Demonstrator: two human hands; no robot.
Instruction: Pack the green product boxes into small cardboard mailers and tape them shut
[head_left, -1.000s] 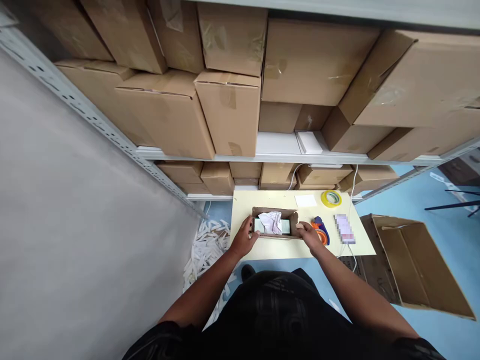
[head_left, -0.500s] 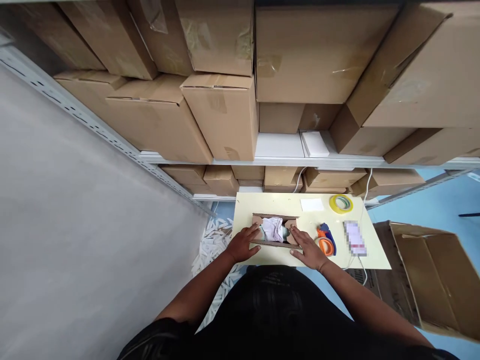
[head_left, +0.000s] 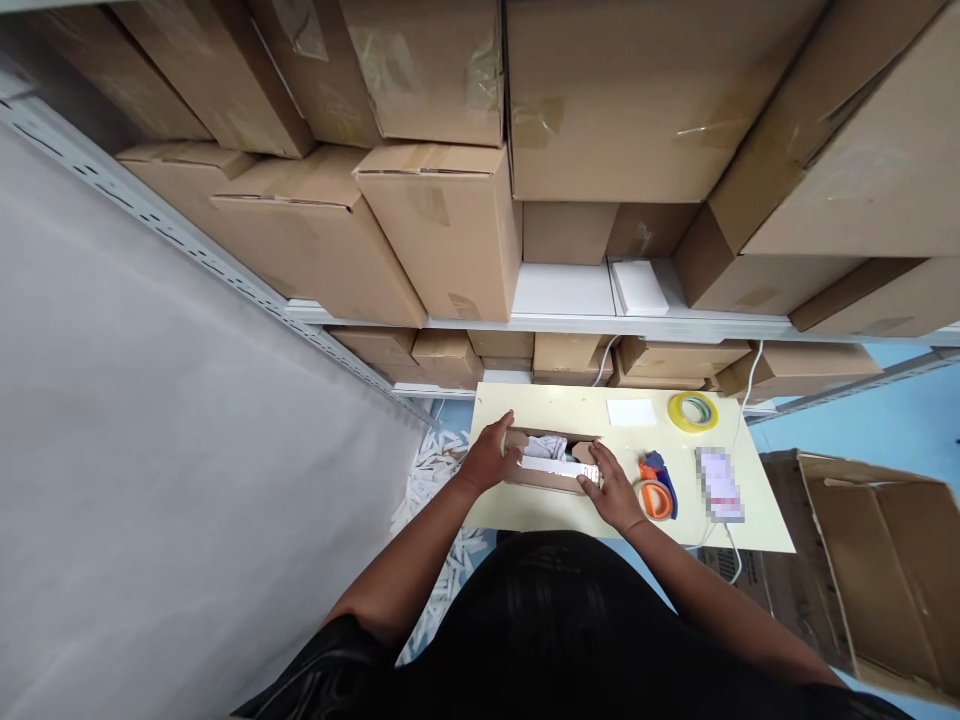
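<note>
A small, narrow cardboard box [head_left: 547, 480] lies lengthwise on the pale yellow table, its top partly open. Inside it is a crumpled, whitish wrapped item [head_left: 546, 447], partly hidden by the front flap [head_left: 553, 467], which shows a shiny white strip. My left hand [head_left: 487, 456] grips the left end of the box, thumb near the flap and fingers along the far corner. At the opposite end my right hand [head_left: 611, 490] holds the box, fingers over the right end flap and thumb at the front edge.
Right of the box are an orange and blue tape dispenser [head_left: 657, 488], a yellow tape roll [head_left: 692, 411], a white card [head_left: 631, 412] and a blurred phone [head_left: 719, 484] with a cable. Shelves of cartons [head_left: 442, 230] rise behind. A large open carton [head_left: 885, 560] stands at right.
The box's front flap has come up and over, covering part of the wrapped item. My hands have shifted from lying on the end flaps to gripping the box ends.
</note>
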